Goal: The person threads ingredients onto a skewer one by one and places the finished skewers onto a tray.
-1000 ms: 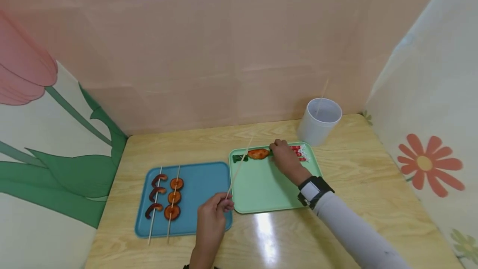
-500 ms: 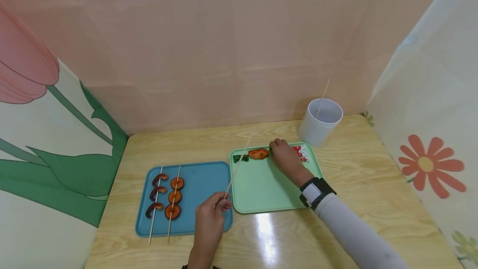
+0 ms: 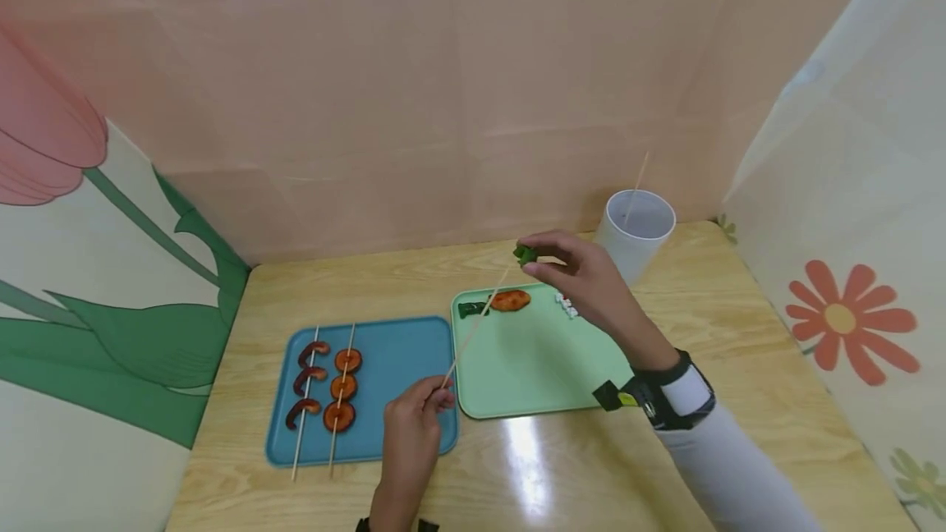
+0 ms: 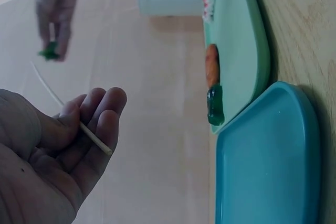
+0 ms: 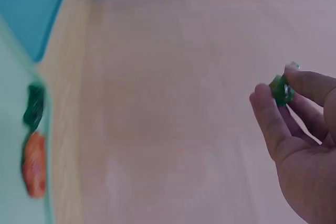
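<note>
Left of the green tray (image 3: 506,380), the left hand (image 3: 412,427) pinches a wooden skewer (image 3: 477,325); up near the tray's back edge, the right hand (image 3: 591,279) pinches a green vegetable piece (image 3: 525,255). Best hold the skewer still, tip facing the piece's middle

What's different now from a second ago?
The right hand has lifted up off the green tray and now pinches a green piece near the tip of the stick. The left hand still holds the stick; the blue tray, its two skewers and the cup stayed put.
</note>
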Motion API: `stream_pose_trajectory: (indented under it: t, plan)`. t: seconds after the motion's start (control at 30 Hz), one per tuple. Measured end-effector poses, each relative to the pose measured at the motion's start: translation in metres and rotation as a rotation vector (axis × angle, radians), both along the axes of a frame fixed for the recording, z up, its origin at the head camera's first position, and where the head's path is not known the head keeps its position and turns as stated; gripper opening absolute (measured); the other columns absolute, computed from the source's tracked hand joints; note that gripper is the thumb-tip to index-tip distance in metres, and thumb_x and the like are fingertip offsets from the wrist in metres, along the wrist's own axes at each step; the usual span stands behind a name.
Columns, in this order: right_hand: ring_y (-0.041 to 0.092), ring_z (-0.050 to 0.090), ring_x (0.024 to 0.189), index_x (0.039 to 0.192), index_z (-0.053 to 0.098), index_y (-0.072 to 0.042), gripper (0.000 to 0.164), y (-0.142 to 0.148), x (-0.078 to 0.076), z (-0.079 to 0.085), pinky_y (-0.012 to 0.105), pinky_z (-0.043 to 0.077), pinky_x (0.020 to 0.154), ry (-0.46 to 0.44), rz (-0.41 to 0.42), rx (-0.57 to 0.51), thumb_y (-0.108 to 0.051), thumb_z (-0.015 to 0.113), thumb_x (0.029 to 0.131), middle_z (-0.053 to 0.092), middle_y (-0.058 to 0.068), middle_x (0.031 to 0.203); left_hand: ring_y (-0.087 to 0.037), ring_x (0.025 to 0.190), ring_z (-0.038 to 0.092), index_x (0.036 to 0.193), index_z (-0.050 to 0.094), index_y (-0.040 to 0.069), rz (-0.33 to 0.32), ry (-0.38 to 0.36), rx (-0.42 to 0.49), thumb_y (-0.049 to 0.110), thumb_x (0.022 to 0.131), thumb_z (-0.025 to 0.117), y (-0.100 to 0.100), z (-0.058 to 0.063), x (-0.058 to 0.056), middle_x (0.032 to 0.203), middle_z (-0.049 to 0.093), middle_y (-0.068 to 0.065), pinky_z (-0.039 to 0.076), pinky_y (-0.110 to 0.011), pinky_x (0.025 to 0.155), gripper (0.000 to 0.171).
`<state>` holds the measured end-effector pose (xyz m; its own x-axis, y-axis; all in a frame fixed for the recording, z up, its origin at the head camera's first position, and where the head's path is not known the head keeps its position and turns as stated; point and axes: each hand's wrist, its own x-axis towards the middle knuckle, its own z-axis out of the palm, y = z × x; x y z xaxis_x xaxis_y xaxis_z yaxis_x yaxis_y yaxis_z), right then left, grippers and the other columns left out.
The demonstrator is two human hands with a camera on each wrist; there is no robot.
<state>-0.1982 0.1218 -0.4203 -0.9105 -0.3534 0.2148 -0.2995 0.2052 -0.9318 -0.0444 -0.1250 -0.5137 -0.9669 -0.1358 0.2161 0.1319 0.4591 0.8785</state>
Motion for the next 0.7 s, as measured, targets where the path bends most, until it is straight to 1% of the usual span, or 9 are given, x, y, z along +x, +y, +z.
stream_pose_trajectory:
  t: [0.03, 0.1, 0.2, 0.3, 0.4, 0.47, 0.57, 0.63, 0.7]
  plan:
    - [0.019, 0.067, 0.117, 0.131, 0.066, -0.008, 0.035, -0.001, 0.004, 0.005, 0.023, 0.058, 0.095, 0.005, 0.023, -0.028, -0.013, 0.071, 0.097, 0.067, 0.011, 0.128, -0.018, 0.072, 0.074, 0.1, 0.075, -0.003, 0.0, 0.004, -0.006, -0.014, 0.093, 0.062, 0.0, 0.0, 0.0, 0.087, 0.076, -0.016, 0.061, -0.019, 0.065, 0.018]
    - [0.017, 0.068, 0.117, 0.13, 0.067, -0.007, 0.034, -0.002, 0.012, 0.013, 0.024, 0.059, 0.095, 0.032, 0.056, -0.047, -0.009, 0.071, 0.096, 0.067, 0.01, 0.128, -0.016, 0.072, 0.074, 0.099, 0.076, -0.003, 0.002, 0.011, -0.019, -0.014, 0.092, 0.063, 0.0, 0.0, 0.0, 0.086, 0.076, -0.014, 0.061, -0.019, 0.064, 0.018]
    - [0.016, 0.068, 0.117, 0.13, 0.068, -0.005, 0.035, -0.004, 0.02, 0.019, 0.026, 0.059, 0.095, 0.085, 0.098, -0.065, -0.003, 0.071, 0.095, 0.067, 0.011, 0.129, -0.015, 0.072, 0.073, 0.097, 0.076, -0.002, 0.003, 0.022, -0.019, -0.014, 0.092, 0.063, 0.001, -0.001, 0.0, 0.086, 0.076, -0.011, 0.061, -0.02, 0.064, 0.019]
    - [0.014, 0.068, 0.117, 0.13, 0.067, -0.004, 0.035, -0.006, 0.024, 0.021, 0.026, 0.059, 0.095, 0.121, 0.128, -0.071, -0.001, 0.069, 0.095, 0.066, 0.013, 0.131, -0.016, 0.073, 0.074, 0.098, 0.076, -0.003, -0.002, 0.039, -0.008, -0.013, 0.092, 0.063, 0.002, 0.0, 0.001, 0.087, 0.076, -0.01, 0.062, -0.023, 0.064, 0.018]
    - [0.016, 0.069, 0.116, 0.13, 0.067, -0.002, 0.035, -0.007, 0.026, 0.021, 0.026, 0.059, 0.095, 0.131, 0.14, -0.088, 0.001, 0.068, 0.095, 0.067, 0.017, 0.131, -0.017, 0.073, 0.074, 0.098, 0.076, -0.003, -0.006, 0.055, -0.012, -0.014, 0.093, 0.063, 0.003, 0.0, 0.001, 0.087, 0.076, -0.011, 0.063, -0.025, 0.064, 0.018]
    - [0.014, 0.069, 0.116, 0.129, 0.067, -0.001, 0.034, -0.007, 0.027, 0.021, 0.027, 0.059, 0.095, 0.131, 0.149, -0.097, 0.002, 0.068, 0.095, 0.067, 0.018, 0.13, -0.017, 0.073, 0.074, 0.098, 0.076, -0.003, -0.003, 0.066, -0.019, -0.014, 0.092, 0.063, 0.004, 0.001, 0.001, 0.087, 0.076, -0.011, 0.063, -0.026, 0.064, 0.018]
    - [0.011, 0.068, 0.117, 0.128, 0.066, 0.0, 0.033, -0.007, 0.03, 0.022, 0.027, 0.059, 0.095, 0.133, 0.162, -0.104, 0.003, 0.067, 0.095, 0.068, 0.016, 0.13, -0.016, 0.071, 0.074, 0.097, 0.076, -0.002, 0.001, 0.073, -0.027, -0.015, 0.092, 0.063, 0.004, 0.002, 0.001, 0.086, 0.076, -0.01, 0.062, -0.021, 0.064, 0.02]
    - [0.01, 0.068, 0.118, 0.128, 0.066, 0.001, 0.033, -0.006, 0.032, 0.023, 0.028, 0.06, 0.095, 0.137, 0.171, -0.102, 0.004, 0.067, 0.095, 0.068, 0.013, 0.13, -0.016, 0.071, 0.074, 0.096, 0.076, -0.001, 0.004, 0.074, -0.029, -0.015, 0.092, 0.063, 0.004, 0.002, 0.002, 0.086, 0.076, -0.01, 0.061, -0.02, 0.064, 0.02]
    - [0.01, 0.068, 0.118, 0.128, 0.066, 0.001, 0.033, -0.006, 0.033, 0.023, 0.028, 0.06, 0.095, 0.143, 0.18, -0.105, 0.005, 0.067, 0.095, 0.069, 0.01, 0.13, -0.015, 0.071, 0.074, 0.096, 0.076, -0.001, 0.005, 0.074, -0.03, -0.016, 0.092, 0.062, 0.003, 0.003, 0.002, 0.085, 0.076, -0.01, 0.062, -0.022, 0.063, 0.021]
